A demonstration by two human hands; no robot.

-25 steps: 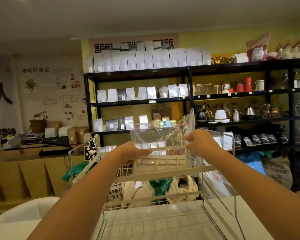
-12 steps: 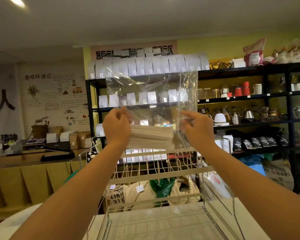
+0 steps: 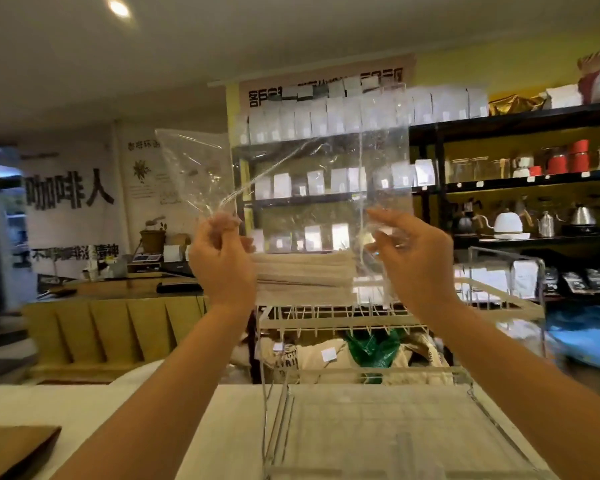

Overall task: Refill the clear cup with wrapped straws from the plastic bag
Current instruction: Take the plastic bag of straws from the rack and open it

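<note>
I hold a clear plastic bag point(image 3: 319, 161) up at chest height in front of me. A bundle of paper-wrapped straws point(image 3: 302, 275) lies crosswise in its bottom. My left hand point(image 3: 222, 261) pinches the bag's left side, where a loose flap stands up and out to the left. My right hand point(image 3: 413, 254) grips the bag's right side, fingers closed on the film. The upper part of the bag is empty and stands above both hands. No clear cup is in view.
A white wire rack point(image 3: 395, 317) stands on the white counter point(image 3: 153, 417) right below my hands. Behind it are black shelves point(image 3: 499, 123) with white pouches, kettles and red tins. A brown board point(image 3: 11, 448) lies at the counter's front left.
Both hands have lifted the bag from the rack's top tier to chest height, bringing the straw bundle into sight. The bag's left flap has since spread out to the left.
</note>
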